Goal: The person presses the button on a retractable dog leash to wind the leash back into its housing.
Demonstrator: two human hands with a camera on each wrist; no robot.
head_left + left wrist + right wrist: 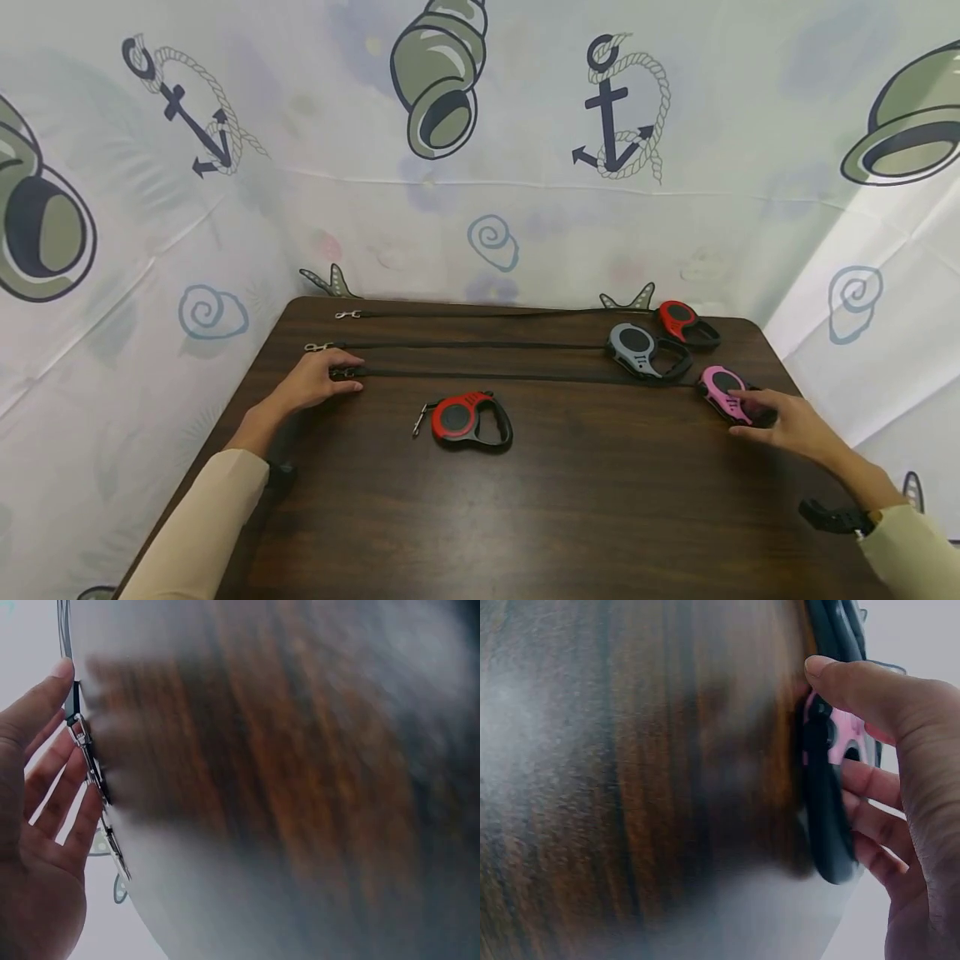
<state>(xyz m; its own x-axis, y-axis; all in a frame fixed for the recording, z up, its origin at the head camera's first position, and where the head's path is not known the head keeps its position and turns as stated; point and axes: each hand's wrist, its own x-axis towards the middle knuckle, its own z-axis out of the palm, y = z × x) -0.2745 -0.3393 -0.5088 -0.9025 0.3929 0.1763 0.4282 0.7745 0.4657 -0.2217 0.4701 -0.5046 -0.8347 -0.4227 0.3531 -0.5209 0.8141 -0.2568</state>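
On the right, a pink retractable dog leash (722, 392) lies on the table, its black strap drawn out leftward to a metal clip (343, 372). My right hand (780, 425) holds this leash by its handle end; in the right wrist view the thumb is on one side of the black handle (829, 817) and the fingers on the other. My left hand (318, 379) is at the clip, with thumb and fingers spread to either side. In the left wrist view the thumb tip meets the strap (73, 697) and the fairly straight fingers lie beside the clip.
Behind, a grey retractable leash (632, 348) and a red one (677, 315) have straps stretched left across the brown table (570, 500). Another red retractable leash (453, 418) sits nearer the middle, its clip (420, 421) close to its body. Patterned cloth (525, 242) hangs behind the table.
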